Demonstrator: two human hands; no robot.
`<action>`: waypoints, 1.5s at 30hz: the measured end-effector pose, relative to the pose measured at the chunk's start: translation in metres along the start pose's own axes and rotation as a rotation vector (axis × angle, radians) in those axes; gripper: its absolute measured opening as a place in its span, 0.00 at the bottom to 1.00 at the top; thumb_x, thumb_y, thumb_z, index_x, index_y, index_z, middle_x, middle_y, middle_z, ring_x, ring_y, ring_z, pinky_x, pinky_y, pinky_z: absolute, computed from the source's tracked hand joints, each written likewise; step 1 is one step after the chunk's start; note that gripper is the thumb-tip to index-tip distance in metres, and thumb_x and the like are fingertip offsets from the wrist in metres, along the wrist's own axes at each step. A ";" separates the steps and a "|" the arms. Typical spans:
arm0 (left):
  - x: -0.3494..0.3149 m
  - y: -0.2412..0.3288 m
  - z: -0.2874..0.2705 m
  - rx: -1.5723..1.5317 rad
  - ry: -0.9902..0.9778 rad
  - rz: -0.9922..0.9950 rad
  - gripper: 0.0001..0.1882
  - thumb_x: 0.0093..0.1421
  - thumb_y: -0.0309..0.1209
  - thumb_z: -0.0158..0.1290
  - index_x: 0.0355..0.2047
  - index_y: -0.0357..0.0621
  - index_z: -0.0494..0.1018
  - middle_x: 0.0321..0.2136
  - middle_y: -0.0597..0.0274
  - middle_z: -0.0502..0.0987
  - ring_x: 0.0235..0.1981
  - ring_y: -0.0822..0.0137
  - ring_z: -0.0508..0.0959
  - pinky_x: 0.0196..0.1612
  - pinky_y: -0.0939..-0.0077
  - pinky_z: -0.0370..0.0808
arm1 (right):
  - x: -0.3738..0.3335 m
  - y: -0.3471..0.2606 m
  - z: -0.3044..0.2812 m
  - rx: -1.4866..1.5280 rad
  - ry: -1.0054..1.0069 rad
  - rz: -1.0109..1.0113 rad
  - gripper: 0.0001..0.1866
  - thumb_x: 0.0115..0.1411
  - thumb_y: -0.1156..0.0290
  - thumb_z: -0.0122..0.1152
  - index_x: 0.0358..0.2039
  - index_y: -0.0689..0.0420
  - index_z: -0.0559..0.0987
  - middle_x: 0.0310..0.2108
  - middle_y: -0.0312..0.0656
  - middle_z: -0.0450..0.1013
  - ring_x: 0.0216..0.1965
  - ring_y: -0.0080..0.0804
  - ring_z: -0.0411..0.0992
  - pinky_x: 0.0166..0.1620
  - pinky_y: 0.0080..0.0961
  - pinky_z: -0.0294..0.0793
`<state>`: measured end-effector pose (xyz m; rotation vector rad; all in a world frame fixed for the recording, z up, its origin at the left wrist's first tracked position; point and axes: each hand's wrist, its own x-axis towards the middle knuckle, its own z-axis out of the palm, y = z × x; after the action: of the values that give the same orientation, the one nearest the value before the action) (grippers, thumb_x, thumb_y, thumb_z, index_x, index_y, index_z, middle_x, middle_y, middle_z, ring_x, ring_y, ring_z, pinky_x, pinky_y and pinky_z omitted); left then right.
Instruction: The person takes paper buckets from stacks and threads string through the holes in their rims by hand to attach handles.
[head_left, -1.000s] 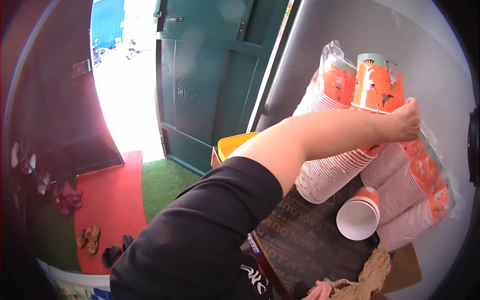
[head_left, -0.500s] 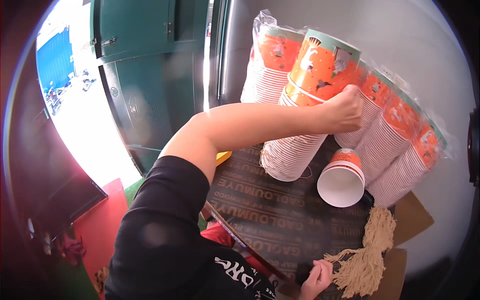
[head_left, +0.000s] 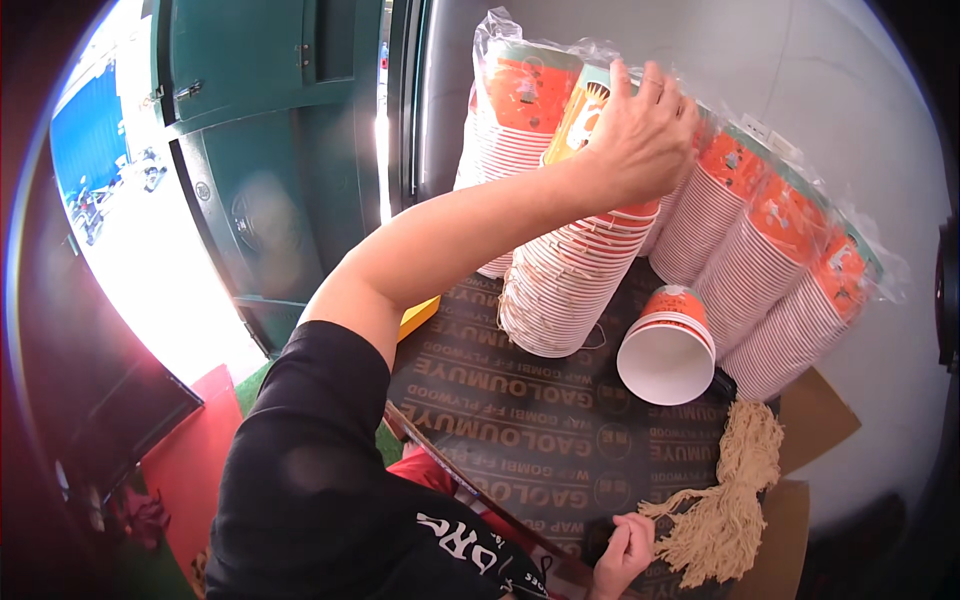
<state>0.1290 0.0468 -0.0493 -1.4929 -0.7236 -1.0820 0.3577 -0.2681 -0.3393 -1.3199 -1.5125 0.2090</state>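
Observation:
A tall stack of orange paper cups (head_left: 560, 300) stands base-up on the dark board, with twine loops showing along its white rims. My left hand (head_left: 645, 130) is at the top cup (head_left: 572, 125), an orange one with a green band; its fingers are curled over the upper side, and the palm hides part of it. Low in the view, my right hand (head_left: 625, 552) is closed beside a bundle of beige twine (head_left: 745, 490), whose loose ends reach close to the fingers. What it holds, if anything, is hidden.
A few nested cups (head_left: 665, 355) lie on their side, mouths facing me. Several plastic-wrapped cup stacks (head_left: 765, 240) line the grey wall. Cardboard (head_left: 815, 420) sits at the board's right edge. A green door (head_left: 270, 180) stands at the left, beside a bright opening.
My left hand has risen from the cup's side to its upper part, and its fist has loosened into longer, curled fingers. The whole view has shifted slightly. The right hand stays beside the twine.

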 end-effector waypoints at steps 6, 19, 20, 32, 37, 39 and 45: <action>-0.013 0.008 -0.004 -0.016 -0.016 -0.029 0.17 0.56 0.41 0.58 0.36 0.40 0.76 0.31 0.51 0.76 0.40 0.49 0.76 0.45 0.44 0.68 | -0.006 0.012 0.010 -0.005 0.048 0.013 0.06 0.59 0.83 0.51 0.30 0.69 0.78 0.33 0.47 0.73 0.33 0.35 0.71 0.36 0.26 0.70; -0.105 0.078 -0.056 -0.709 -0.209 -0.008 0.14 0.54 0.29 0.61 0.39 0.40 0.70 0.37 0.53 0.72 0.36 0.51 0.77 0.39 0.59 0.76 | 0.009 0.038 0.006 0.130 0.012 0.224 0.05 0.61 0.82 0.55 0.37 0.66 0.78 0.34 0.43 0.74 0.36 0.32 0.72 0.42 0.26 0.72; -0.122 0.093 -0.066 -0.851 -0.349 -0.130 0.12 0.57 0.29 0.60 0.37 0.40 0.69 0.34 0.53 0.72 0.30 0.50 0.78 0.32 0.58 0.76 | 0.018 0.039 0.006 0.142 0.006 0.218 0.06 0.62 0.82 0.55 0.39 0.65 0.77 0.34 0.41 0.73 0.35 0.29 0.71 0.41 0.24 0.71; -0.213 0.177 -0.015 -0.894 -0.567 -0.834 0.16 0.55 0.29 0.64 0.38 0.37 0.69 0.27 0.48 0.77 0.29 0.47 0.78 0.34 0.56 0.75 | 0.171 0.108 0.050 -0.069 0.254 0.097 0.19 0.60 0.75 0.64 0.49 0.68 0.70 0.46 0.50 0.69 0.39 0.36 0.74 0.43 0.31 0.76; -0.225 0.191 0.000 -0.976 -0.493 -0.944 0.09 0.54 0.25 0.61 0.28 0.37 0.70 0.23 0.48 0.75 0.26 0.46 0.77 0.32 0.55 0.73 | 0.191 0.131 0.067 -0.101 0.308 0.150 0.15 0.58 0.74 0.66 0.42 0.65 0.72 0.38 0.48 0.71 0.34 0.37 0.74 0.42 0.33 0.74; -0.228 0.192 0.003 -0.969 -0.438 -0.934 0.08 0.54 0.24 0.60 0.28 0.37 0.69 0.22 0.46 0.74 0.26 0.45 0.77 0.31 0.55 0.73 | 0.193 0.135 0.067 -0.145 0.315 0.130 0.13 0.58 0.74 0.65 0.40 0.64 0.73 0.33 0.47 0.72 0.32 0.38 0.73 0.40 0.34 0.74; -0.223 0.187 -0.003 -0.969 -0.571 -0.966 0.06 0.53 0.21 0.55 0.29 0.37 0.68 0.21 0.45 0.74 0.26 0.43 0.77 0.30 0.53 0.72 | 0.193 0.124 0.065 -0.140 0.279 0.115 0.08 0.58 0.76 0.61 0.38 0.62 0.74 0.26 0.48 0.73 0.27 0.42 0.74 0.36 0.39 0.74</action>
<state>0.2058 0.0297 -0.3300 -2.4144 -1.5494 -1.9173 0.4172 -0.0377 -0.3418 -1.4822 -1.2343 -0.0097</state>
